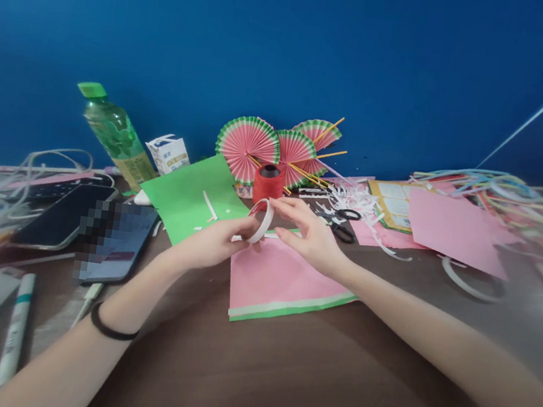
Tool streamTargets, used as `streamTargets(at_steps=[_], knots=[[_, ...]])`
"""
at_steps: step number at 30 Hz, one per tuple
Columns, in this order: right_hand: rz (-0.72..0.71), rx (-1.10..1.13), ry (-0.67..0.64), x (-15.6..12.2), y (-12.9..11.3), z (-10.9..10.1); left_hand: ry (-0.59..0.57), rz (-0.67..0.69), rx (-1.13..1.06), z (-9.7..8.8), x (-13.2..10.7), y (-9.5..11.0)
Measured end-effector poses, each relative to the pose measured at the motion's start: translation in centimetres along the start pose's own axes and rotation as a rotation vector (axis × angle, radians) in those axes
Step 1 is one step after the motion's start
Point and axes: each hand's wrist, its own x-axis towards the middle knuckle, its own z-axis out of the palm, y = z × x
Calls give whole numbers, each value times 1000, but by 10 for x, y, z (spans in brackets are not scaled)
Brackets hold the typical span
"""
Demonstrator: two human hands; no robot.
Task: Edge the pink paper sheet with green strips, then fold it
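Looking narrow, wht: tape roll [264, 225]

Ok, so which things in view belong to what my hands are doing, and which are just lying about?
Likely part of the job: white roll in the left hand, right hand close against it; pink sheet with white-and-green edge below; perhaps green sheet, scissors, paper fans.

Probably just lying about: green-capped bottle, small carton, phone.
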Motion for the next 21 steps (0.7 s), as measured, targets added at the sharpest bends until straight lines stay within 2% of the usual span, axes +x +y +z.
streamTargets(at_steps=[4, 7, 12, 17, 21], knots=[[33, 172, 10, 1, 7, 2, 13, -13, 76, 1, -1, 0], [61, 193, 50, 2, 12, 4, 9, -34, 110, 2, -1, 0], [48, 135, 73, 3, 16, 4, 22, -60, 155, 5, -1, 3], [19, 20, 76, 1, 10, 2, 19, -102, 211, 10, -1, 14], [18, -43, 99, 0, 6, 1, 41, -109, 156, 14, 0, 20]])
